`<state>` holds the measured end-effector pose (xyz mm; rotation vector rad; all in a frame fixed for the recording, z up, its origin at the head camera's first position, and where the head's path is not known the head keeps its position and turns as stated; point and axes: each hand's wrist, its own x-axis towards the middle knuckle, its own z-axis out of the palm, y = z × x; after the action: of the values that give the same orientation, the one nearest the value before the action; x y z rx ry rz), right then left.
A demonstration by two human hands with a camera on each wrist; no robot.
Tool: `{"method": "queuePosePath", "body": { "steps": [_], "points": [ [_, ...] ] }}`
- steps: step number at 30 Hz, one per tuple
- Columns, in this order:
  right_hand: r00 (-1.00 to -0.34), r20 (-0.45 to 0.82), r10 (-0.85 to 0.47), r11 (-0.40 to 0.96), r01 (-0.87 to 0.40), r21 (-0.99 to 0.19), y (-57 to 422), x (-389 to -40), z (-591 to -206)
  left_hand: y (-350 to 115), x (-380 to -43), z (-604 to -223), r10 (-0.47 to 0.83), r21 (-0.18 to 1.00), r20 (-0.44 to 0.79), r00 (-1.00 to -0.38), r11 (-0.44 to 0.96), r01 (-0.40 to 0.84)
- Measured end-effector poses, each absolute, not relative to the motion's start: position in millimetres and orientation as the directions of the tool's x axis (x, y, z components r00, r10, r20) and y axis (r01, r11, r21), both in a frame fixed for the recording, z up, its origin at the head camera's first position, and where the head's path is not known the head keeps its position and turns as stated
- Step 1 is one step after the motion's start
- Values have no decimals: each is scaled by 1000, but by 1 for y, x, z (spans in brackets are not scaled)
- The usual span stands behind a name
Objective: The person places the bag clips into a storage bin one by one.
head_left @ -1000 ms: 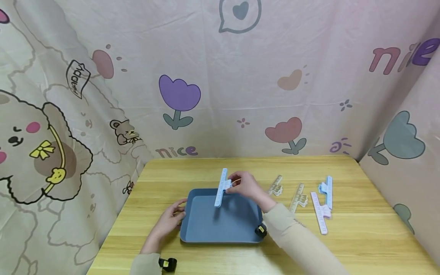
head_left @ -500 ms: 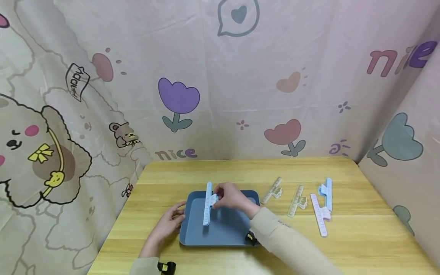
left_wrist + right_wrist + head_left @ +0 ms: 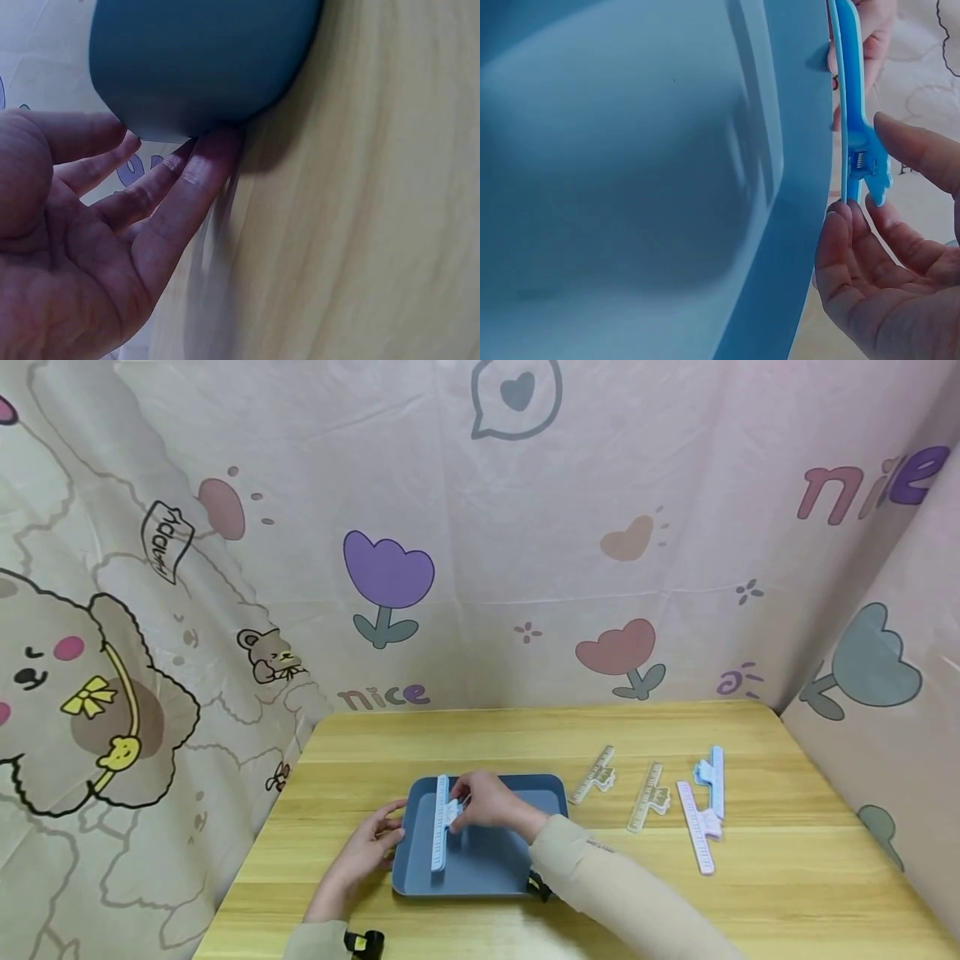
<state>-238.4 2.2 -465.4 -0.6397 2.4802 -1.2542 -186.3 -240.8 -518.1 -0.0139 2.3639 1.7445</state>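
Observation:
A light blue ruler clip (image 3: 439, 823) with a spring grip hangs upright over the left part of the grey-blue tray (image 3: 487, 887). My right hand (image 3: 489, 802) pinches its grip between thumb and fingers. The clip's spring side (image 3: 860, 161) shows in the right wrist view, close to the tray wall (image 3: 802, 187). At the tray's left edge is my left hand (image 3: 369, 842). In the left wrist view, the thumb of this hand (image 3: 97, 225) is at the rim and the fingers lie against the outside wall, gripping the tray between them.
On the table to the right lie a clear ruler clip (image 3: 595, 774), a second clear clip (image 3: 647, 797), a lilac clip (image 3: 697, 828) and another blue clip (image 3: 717, 781). A printed curtain (image 3: 480, 568) hangs behind the wooden table (image 3: 810, 893).
My right hand has carried the blue clip left and down, from the tray's back edge to over its left part. My left hand has stayed at the tray's edge.

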Motion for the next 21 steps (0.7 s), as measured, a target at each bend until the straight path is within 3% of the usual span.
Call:
{"method": "queuePosePath", "body": {
  "steps": [21],
  "points": [
    [-844, -90, -528, 605, -299, -738, -23, -244, -472, -243, -187, -520, 115, 952, -202, -973, 255, -168]
  ]
}}
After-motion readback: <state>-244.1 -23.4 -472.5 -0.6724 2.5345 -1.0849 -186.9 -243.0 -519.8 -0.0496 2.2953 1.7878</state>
